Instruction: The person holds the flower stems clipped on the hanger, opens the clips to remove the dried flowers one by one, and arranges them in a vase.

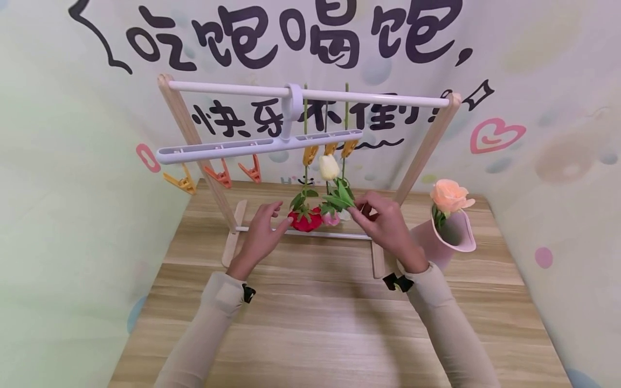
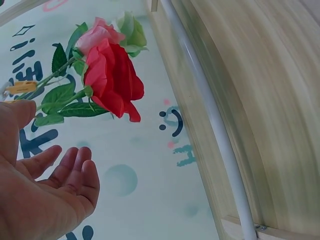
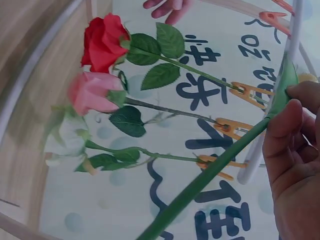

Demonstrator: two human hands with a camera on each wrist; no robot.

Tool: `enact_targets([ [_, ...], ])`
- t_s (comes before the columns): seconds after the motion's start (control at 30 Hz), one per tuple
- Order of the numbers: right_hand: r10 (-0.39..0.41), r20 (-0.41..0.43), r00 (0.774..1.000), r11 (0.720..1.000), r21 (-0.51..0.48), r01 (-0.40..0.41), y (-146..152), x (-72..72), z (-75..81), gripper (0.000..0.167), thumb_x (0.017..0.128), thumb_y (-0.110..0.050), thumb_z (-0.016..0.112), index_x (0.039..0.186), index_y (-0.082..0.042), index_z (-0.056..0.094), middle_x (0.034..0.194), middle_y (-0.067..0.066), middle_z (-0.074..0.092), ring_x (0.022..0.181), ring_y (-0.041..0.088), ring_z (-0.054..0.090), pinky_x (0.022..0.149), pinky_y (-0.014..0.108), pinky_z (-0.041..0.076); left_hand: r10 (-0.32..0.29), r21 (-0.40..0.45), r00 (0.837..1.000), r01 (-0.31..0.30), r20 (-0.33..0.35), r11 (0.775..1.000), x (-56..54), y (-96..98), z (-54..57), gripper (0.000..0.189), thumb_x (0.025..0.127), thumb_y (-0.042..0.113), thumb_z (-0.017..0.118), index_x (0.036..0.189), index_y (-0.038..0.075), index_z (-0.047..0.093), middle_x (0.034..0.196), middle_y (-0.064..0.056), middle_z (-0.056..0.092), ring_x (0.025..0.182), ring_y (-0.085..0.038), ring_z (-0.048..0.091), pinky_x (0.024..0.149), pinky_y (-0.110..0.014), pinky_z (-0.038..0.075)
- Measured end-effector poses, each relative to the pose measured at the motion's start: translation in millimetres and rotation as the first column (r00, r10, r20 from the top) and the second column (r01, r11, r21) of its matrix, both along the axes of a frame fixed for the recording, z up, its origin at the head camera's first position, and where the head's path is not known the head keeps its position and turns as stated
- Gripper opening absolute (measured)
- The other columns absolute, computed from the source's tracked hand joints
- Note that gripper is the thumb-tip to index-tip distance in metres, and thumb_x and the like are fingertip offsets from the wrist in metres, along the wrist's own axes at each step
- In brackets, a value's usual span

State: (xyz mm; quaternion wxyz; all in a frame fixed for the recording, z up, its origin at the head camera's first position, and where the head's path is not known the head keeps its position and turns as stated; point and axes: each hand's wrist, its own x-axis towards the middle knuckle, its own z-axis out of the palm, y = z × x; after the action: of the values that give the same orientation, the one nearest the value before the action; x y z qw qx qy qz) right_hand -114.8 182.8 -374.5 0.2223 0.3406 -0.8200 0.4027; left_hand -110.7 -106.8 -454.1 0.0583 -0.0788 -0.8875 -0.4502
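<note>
Head view: right hand (image 1: 385,223) has the white tulip (image 1: 329,167) pinched by its green stem, thumb against fingers, bloom just below the hanger (image 1: 194,153). Left hand (image 1: 262,233) is loose, fingers apart, gripping nothing, just beside the red rose (image 1: 306,222).

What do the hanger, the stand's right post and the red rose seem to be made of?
The hanger looks like moulded plastic: smooth, satin-like, with slots formed along it. The stand's right post seems light wood, dull in finish, by its brownish, faintly grained surface. The red rose is perhaps fabric: its petals look thin, matte and crisp-edged, though plastic is possible.
</note>
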Motion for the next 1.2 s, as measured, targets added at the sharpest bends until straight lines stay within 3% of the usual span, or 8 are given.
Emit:
enact_targets([
  [0.27, -0.022, -0.048, 0.999, 1.0, -0.013, 0.022, 7, -5.6, 26.2, 0.013, 0.083, 0.003, 0.074, 0.089, 0.001, 0.064, 0.077, 0.009, 0.065, 0.062, 0.008, 0.056, 0.055, 0.013, 0.047, 0.008, 0.022, 0.999, -0.008, 0.042, 1.0, -8.8, 9.1, 1.5, 0.055, 0.096, 0.031, 0.066, 0.142, 0.005, 0.049, 0.132, -0.017, 0.052, 0.117, -0.031, 0.052, 0.098, -0.048, 0.045],
  [0.7, -0.078, -0.015, 0.997, 0.988, -0.132, 0.075, 18, -2.5, 68.4, 0.009, 0.084, 0.007, 0.071, 0.089, 0.005, 0.064, 0.074, 0.01, 0.061, 0.057, 0.001, 0.054, 0.046, 0.012, 0.046, -0.001, 0.021, 1.0, 0.0, 0.03, 1.0, -17.8, 18.3, -1.9, 0.059, 0.094, 0.033, 0.067, 0.143, 0.006, 0.048, 0.135, -0.02, 0.05, 0.12, -0.035, 0.052, 0.097, -0.052, 0.045],
  [0.97, -0.088, -0.022, 0.996, 0.98, -0.18, 0.083, 24, -3.0, 84.9, 0.009, 0.085, 0.007, 0.07, 0.091, 0.008, 0.064, 0.076, 0.013, 0.062, 0.054, 0.0, 0.054, 0.044, 0.014, 0.046, 0.006, -0.003, 1.0, -0.006, 0.026, 1.0, -25.7, 25.1, -3.1, 0.06, 0.093, 0.033, 0.069, 0.143, 0.006, 0.047, 0.135, -0.017, 0.051, 0.121, -0.037, 0.052, 0.096, -0.05, 0.047],
  [1.2, -0.114, -0.036, 0.993, 0.972, -0.213, 0.104, 30, -3.2, 95.4, 0.009, 0.085, 0.008, 0.07, 0.091, 0.01, 0.063, 0.076, 0.008, 0.061, 0.057, 0.001, 0.055, 0.044, 0.014, 0.046, 0.035, -0.002, 0.999, -0.035, 0.026, 0.999, -32.0, 32.1, 1.3, 0.061, 0.091, 0.03, 0.071, 0.142, 0.005, 0.049, 0.135, -0.016, 0.052, 0.12, -0.032, 0.051, 0.099, -0.05, 0.045],
])
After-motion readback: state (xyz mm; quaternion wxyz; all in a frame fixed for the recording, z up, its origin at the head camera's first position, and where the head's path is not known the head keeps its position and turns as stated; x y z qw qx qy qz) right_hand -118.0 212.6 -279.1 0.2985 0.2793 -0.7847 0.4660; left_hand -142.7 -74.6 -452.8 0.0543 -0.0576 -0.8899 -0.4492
